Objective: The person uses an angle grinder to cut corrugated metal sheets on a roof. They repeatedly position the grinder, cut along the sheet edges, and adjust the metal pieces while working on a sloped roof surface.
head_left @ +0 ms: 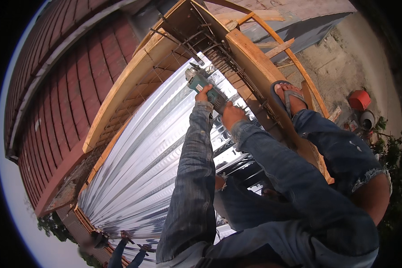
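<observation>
A teal angle grinder (198,82) is held in both my hands over shiny ribbed metal sheeting (140,147). My left hand (203,93) is closed around its body near the metal head. Farther back, my right hand (232,115) grips the rear of the body. The grinder's head points toward the far corner of the sheeting, below crossing steel rebar (202,41). Whether the disc touches the metal cannot be made out.
Wooden formwork boards (250,56) with rebar border the sheeting; my sandalled foot (291,97) rests on the right side. A red-brown roof (67,111) rises at left. A red container (359,100) lies below at right. Another person's sleeves (117,254) show at lower left.
</observation>
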Demonstrator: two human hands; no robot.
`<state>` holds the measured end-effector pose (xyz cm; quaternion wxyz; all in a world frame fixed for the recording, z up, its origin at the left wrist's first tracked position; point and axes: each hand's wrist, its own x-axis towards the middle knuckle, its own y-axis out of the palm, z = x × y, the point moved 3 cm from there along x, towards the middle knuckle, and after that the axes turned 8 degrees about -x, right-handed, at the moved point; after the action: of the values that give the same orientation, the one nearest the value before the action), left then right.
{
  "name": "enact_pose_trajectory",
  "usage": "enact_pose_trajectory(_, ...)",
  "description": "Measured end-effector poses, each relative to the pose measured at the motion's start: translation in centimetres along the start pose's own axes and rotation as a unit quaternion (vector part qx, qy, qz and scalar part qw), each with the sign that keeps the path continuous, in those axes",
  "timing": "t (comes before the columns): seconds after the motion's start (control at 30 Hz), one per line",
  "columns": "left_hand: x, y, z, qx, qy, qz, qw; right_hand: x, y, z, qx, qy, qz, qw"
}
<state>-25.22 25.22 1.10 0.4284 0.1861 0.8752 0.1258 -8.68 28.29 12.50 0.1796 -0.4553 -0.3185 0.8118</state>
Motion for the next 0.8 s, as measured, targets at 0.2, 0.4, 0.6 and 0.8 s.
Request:
enact_pose_trajectory(0.2,0.3,-0.3,0.2,-0.041,-0.014,0.038,0.998,0.8,0.7,0.5,-0.003,-0.018,-0.019,1.000)
enact_pose_trajectory(0.4,0.4,-0.5,-0.4,-0.043,-0.013,0.064,0.997,0.8,1.2,0.8,0.013,-0.026,-0.031,0.999)
enact_pose_trajectory(0.6,1.0,-0.4,-0.3,-0.050,-0.012,0.076,0.996,0.6,0.7,1.2,0.017,-0.038,-0.041,0.998)
enact_pose_trajectory(0.8,2.1,-1.0,-0.3,-0.007,-0.019,0.069,0.997,0.8,1.0,1.5,0.012,-0.025,-0.041,0.999)
